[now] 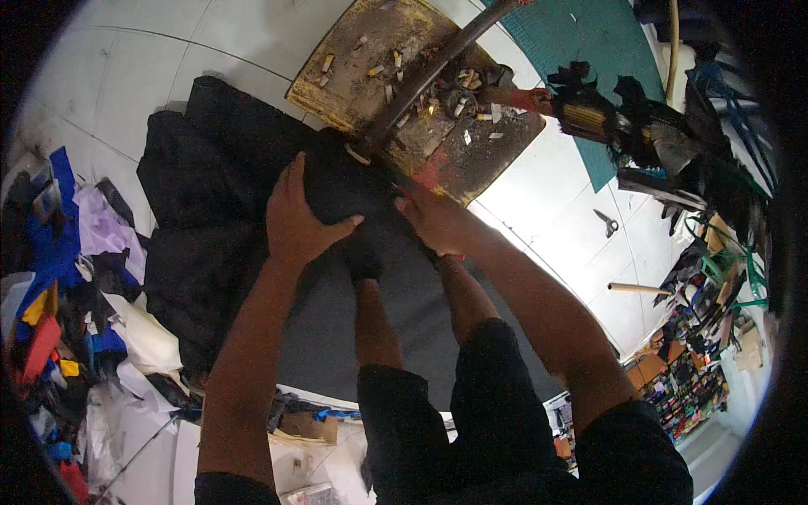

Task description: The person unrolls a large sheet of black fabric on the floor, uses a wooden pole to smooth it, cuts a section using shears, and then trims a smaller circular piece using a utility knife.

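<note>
Black cloth (219, 194) lies bunched on the left and spreads under my arms and legs. My left hand (301, 220) rests on a raised black bundle (337, 181) of it, thumb and fingers spread apart. At the bundle's right side, my right hand (429, 220) has its fingers bent together. A small bit of red shows at these fingertips, but what they grip is too dark to make out. A dark pole (438, 80) slants down from the top to the bundle, with a pale ring (358, 155) at its lower end.
Beyond the bundle lies a worn wooden board (337, 84) littered with cigarette butts and an ashtray (465, 103). Scissors (606, 222) and a tan tube (638, 289) lie on the white tiles to the right. Coloured cloth scraps (63, 244) pile up at left. A green mat (555, 38) is at the far right.
</note>
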Demonstrator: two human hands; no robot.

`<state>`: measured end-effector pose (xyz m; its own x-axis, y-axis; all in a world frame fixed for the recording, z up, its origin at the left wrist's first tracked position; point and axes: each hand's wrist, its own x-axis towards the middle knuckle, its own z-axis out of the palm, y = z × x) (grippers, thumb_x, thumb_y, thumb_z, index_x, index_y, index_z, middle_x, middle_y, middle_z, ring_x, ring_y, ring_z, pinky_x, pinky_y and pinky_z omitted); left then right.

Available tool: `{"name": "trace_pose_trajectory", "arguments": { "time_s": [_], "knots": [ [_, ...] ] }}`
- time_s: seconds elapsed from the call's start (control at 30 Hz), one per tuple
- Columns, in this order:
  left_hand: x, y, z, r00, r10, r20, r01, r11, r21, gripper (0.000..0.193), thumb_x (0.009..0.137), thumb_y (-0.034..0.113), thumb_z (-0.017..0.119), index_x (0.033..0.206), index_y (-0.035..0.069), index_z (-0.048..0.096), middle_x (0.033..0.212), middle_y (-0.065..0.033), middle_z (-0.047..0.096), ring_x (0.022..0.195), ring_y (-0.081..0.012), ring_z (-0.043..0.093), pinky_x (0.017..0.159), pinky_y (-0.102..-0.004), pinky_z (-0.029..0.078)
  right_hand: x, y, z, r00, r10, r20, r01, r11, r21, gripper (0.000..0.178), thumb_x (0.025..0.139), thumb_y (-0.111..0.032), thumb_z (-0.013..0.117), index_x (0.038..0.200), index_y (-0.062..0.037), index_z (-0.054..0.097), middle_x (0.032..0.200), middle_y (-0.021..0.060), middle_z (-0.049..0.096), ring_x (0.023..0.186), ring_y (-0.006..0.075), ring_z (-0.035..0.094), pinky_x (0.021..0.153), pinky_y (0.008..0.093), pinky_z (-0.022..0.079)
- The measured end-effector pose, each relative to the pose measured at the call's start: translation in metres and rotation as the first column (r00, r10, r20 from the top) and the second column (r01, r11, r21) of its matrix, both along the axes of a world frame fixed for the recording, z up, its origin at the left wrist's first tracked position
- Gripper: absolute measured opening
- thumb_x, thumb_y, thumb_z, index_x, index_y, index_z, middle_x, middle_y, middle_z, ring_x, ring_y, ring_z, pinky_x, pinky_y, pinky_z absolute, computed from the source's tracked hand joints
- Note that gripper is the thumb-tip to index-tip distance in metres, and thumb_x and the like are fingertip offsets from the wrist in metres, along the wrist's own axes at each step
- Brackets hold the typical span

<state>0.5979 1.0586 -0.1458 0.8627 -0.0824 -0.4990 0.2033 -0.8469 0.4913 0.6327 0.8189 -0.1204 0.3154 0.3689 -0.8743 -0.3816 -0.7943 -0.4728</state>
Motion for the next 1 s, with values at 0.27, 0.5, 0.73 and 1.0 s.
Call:
{"name": "trace_pose_trajectory", "arguments": {
  "time_s": [0.27, 0.5, 0.73, 1.0],
  "knots": [
    [0.006, 0.003, -0.005, 0.999, 0.005, 0.053, -0.005, 1.0, -0.012, 0.119, 0.055, 0.045, 0.089, 0.148, 0.006, 0.026, 0.142, -0.0226, 0.041, 0.13, -0.041, 0.042, 0.108, -0.048, 0.036, 0.003, -0.008, 0.018, 0.999, -0.041, -0.013, 0.042, 0.998, 0.043, 0.042, 0.102, -0.037, 0.036, 0.118, -0.0009, 0.051, 0.093, 0.0229, 0.062, 0.087, 0.0391, 0.063, 0.079, 0.0478, 0.049],
    [0.007, -0.004, -0.006, 0.997, 0.011, 0.078, -0.01, 1.0, -0.013, 0.117, 0.055, 0.045, 0.089, 0.146, 0.003, 0.028, 0.141, -0.0238, 0.041, 0.131, -0.0404, 0.041, 0.109, -0.047, 0.035, -0.022, -0.016, -0.008, 0.944, -0.067, 0.323, 0.055, 0.997, 0.046, 0.051, 0.103, -0.046, 0.033, 0.108, 0.0006, 0.053, 0.077, 0.0179, 0.063, 0.067, 0.0311, 0.066, 0.063, 0.0431, 0.052],
    [0.007, -0.009, -0.004, 0.997, 0.002, 0.071, -0.003, 1.0, 0.025, 0.117, 0.055, 0.044, 0.089, 0.144, -0.001, 0.029, 0.142, -0.0243, 0.04, 0.131, -0.0402, 0.042, 0.109, -0.0461, 0.035, 0.007, -0.032, 0.029, 0.997, 0.061, -0.044, -0.062, 0.998, -0.015, 0.048, 0.103, -0.042, 0.033, 0.109, 0.0027, 0.051, 0.088, 0.0216, 0.063, 0.083, 0.0291, 0.066, 0.067, 0.041, 0.052],
    [-0.002, -0.006, 0.016, 1.0, -0.017, 0.013, 0.014, 0.976, 0.218, 0.115, 0.058, 0.054, 0.084, 0.146, 0.004, 0.029, 0.146, -0.0247, 0.036, 0.137, -0.0398, 0.032, 0.112, -0.0558, 0.024, -0.065, -0.124, 0.118, 0.979, -0.143, 0.144, 0.178, 0.947, -0.266, 0.032, 0.1, -0.024, 0.043, 0.117, 0.0012, 0.05, 0.111, 0.0248, 0.058, 0.091, 0.0331, 0.062, 0.076, 0.0407, 0.051]
  ]
}}
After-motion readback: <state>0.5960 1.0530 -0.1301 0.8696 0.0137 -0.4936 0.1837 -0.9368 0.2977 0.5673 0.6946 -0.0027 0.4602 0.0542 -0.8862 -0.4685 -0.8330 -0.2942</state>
